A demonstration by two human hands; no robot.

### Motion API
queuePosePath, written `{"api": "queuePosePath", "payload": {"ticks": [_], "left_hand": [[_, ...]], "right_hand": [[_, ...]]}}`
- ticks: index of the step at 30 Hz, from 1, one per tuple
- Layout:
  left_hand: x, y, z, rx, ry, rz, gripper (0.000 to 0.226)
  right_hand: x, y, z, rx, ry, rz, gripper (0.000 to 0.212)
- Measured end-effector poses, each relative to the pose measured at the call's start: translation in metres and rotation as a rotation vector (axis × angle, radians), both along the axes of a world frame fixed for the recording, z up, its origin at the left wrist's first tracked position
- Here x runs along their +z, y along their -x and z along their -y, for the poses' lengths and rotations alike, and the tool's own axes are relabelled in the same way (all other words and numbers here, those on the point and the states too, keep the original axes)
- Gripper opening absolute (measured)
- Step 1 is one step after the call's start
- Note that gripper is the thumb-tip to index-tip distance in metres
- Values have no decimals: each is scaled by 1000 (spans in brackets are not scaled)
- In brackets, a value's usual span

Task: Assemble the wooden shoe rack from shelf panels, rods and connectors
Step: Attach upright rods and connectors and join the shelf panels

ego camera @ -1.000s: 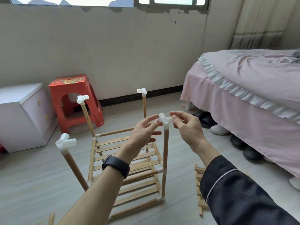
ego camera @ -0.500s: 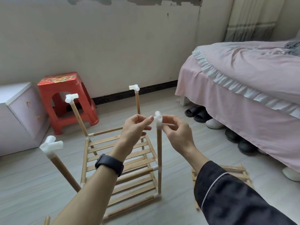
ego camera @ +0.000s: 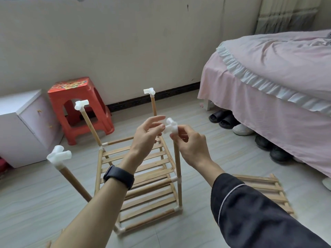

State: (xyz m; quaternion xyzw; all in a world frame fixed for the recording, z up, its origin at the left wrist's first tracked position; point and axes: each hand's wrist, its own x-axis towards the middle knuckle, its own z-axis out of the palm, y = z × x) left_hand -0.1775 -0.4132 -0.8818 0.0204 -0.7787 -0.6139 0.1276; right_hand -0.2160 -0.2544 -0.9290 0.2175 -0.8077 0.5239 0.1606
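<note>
Left hand (ego camera: 146, 138) and right hand (ego camera: 193, 147) pinch one connector (ego camera: 172, 127) of four.

Four upright rods (ego camera: 89, 126) were counted, and four white connectors (ego camera: 171, 127) were seen on their tops. Two shelf panels (ego camera: 152, 203) were fitted between the rods, and one loose panel (ego camera: 265, 187) was laid beside. One red stool (ego camera: 78, 93) and one bed (ego camera: 268, 68) were noted.
</note>
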Motion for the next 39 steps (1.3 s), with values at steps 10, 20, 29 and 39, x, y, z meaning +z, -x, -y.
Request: {"api": "queuePosePath", "payload": {"ticks": [10, 20, 29, 39], "left_hand": [[-13, 6, -16, -62, 128, -25, 40], [-19, 5, -19, -26, 109, -32, 36], [-16, 8, -18, -37, 143, -42, 39], [-21, 16, -14, -59, 146, -46, 39]], "right_hand": [[-7, 2, -3, 10, -63, -37, 31], [-9, 0, -3, 23, -88, -44, 31], [-9, -3, -2, -34, -65, -91, 30], [-12, -5, 4, -103, -50, -118, 29]]}}
